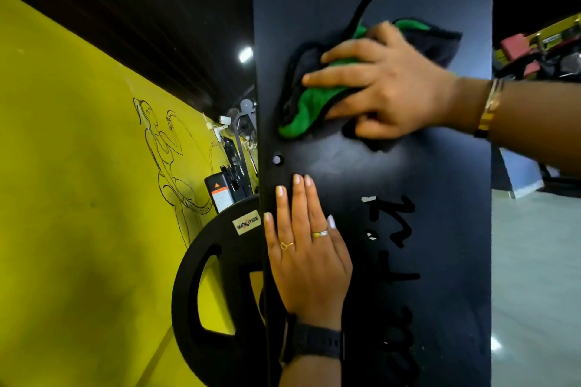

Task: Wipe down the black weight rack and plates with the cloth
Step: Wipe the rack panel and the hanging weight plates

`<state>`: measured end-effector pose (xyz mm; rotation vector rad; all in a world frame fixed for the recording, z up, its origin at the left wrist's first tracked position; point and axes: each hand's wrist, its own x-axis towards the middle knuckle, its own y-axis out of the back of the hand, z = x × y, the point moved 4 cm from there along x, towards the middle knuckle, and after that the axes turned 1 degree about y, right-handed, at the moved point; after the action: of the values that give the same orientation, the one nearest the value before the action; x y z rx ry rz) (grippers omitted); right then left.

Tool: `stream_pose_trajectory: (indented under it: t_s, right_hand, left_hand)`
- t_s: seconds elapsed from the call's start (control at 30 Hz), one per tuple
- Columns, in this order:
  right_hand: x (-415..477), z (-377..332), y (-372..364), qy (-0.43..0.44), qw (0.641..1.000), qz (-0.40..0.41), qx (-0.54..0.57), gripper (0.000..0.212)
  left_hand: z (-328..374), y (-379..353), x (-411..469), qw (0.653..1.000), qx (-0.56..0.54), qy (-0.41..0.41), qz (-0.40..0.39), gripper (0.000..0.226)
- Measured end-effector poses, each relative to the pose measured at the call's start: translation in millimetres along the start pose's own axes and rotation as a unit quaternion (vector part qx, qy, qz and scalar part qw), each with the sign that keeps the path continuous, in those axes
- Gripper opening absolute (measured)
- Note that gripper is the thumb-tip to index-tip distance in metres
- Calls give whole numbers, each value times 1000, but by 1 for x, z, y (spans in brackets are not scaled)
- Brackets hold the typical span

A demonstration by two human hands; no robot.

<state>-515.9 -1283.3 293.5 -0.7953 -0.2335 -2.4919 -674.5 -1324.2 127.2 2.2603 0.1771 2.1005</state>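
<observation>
The black weight rack [440,166] stands right in front of me as a tall, flat upright panel. One black weight plate [220,339] sits on it just behind its left edge. The plate has cut-out grip slots and a small "MAXITIZE" sticker [246,222] near its upper rim.

The panel is matte and dark, with glossy black lettering [399,223] running down its lower right part and a small round hole [276,159] near the left edge. A faint dull smear shows across the middle.

The cloth [309,107] is green with black edging. It lies bunched against the upper half of the panel, above the hole.

The right hand [393,85] reaches in from the right and lies on top of the cloth. Its fingers [339,77] are stretched out and slightly apart, pressing the cloth onto the surface, and a gold bracelet [490,107] circles the wrist.

The left hand [309,258] comes up from below and rests flat on the panel beside the plate. Its fingers [283,207] are straight and close together, with rings [319,233] on two of them and a black watch [314,342] on the wrist.

A yellow wall [78,198] with a line drawing runs along the left.
</observation>
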Motion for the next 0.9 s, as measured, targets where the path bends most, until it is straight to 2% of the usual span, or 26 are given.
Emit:
stream_pose_trajectory:
  t_s: [0.1,0.2,0.27,0.33,0.53,0.63,0.7,0.8,0.9]
  right_hand:
    - [1,26,2,-114,993,1,-34,37]
    - [14,28,2,-255,965,24,-49,44]
    - [23,16,1,-311,949,27,-46,47]
    - [29,-4,-2,-310,950,25,-35,48]
    - [1,-68,-8,-123,992,2,16,42]
    - [-29,-64,-4,-96,995,1,15,40]
    - [-45,-48,-1,-120,993,1,-6,38]
    - [-58,-12,5,-226,973,-2,-53,41]
    - [-66,12,11,-398,916,1,-57,52]
  left_hand:
    - [0,-1,0,1000,-2,0,-4,52]
    - [-2,-2,0,1000,-1,3,-2,50]
    - [-1,-2,-1,1000,1,5,-4,51]
    - [-1,-1,-1,1000,-2,7,-3,51]
    - [1,2,-1,1000,4,8,6,51]
    - [0,2,-2,1000,11,3,2,50]
    - [0,2,-1,1000,8,8,-3,52]
    - [1,1,-1,1000,8,10,-5,54]
    - [1,-1,-2,1000,9,12,-1,53]
